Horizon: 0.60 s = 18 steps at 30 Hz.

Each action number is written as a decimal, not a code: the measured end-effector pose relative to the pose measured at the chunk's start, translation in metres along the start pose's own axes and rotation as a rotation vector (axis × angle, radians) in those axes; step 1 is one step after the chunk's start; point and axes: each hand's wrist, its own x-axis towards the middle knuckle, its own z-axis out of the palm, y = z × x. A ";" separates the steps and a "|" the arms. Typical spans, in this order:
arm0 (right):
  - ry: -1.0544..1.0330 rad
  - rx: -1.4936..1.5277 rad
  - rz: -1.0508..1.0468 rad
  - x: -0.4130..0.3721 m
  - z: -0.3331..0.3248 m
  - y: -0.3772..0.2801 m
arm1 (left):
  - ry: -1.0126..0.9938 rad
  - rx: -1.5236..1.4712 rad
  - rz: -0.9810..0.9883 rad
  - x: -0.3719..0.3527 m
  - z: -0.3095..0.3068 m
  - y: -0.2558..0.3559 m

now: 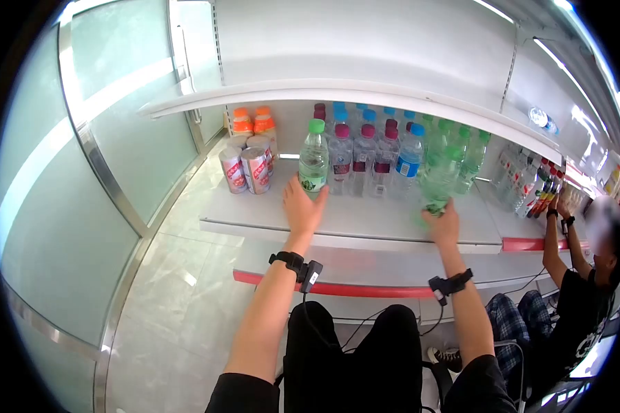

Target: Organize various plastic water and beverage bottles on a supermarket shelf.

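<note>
My left hand (304, 206) is closed around the lower part of a clear water bottle with a green cap (314, 157), held upright at the shelf's front. My right hand (444, 224) grips the bottom of a green plastic bottle (439, 172), which is smeared by motion. Between my hands stand clear bottles with dark red caps (364, 158) and a blue-capped bottle (410, 153), with more behind them. Other green bottles (472, 162) stand beside and behind the one in my right hand.
Silver-and-red cans (256, 169) and orange-capped bottles (264, 124) stand at the shelf's left. An upper shelf (365, 89) overhangs the bottles. On the right, a co-worker (585, 296) reaches into bottles on the neighbouring shelf. Glass doors (124, 89) line the left.
</note>
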 end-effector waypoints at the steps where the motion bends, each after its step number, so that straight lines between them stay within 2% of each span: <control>1: -0.052 0.071 0.004 -0.008 0.013 -0.016 | -0.027 -0.022 -0.026 0.000 -0.001 0.001; 3: -0.051 0.163 -0.094 -0.012 0.056 -0.028 | -0.052 -0.033 -0.037 0.004 -0.004 0.001; 8: -0.076 0.194 -0.107 -0.013 0.127 -0.074 | -0.039 -0.164 -0.029 0.006 0.001 -0.004; 11: -0.180 0.223 -0.091 -0.012 0.139 -0.081 | -0.103 -0.148 -0.046 0.005 -0.004 0.001; 13: -0.412 0.356 0.102 -0.016 0.117 -0.093 | -0.122 -0.189 -0.043 0.004 -0.006 0.007; 16: -0.397 0.396 0.070 -0.015 0.086 -0.074 | -0.138 -0.218 -0.052 0.004 -0.008 0.009; 18: -0.134 0.347 -0.077 0.003 0.076 -0.032 | -0.144 -0.208 -0.067 0.004 -0.007 0.008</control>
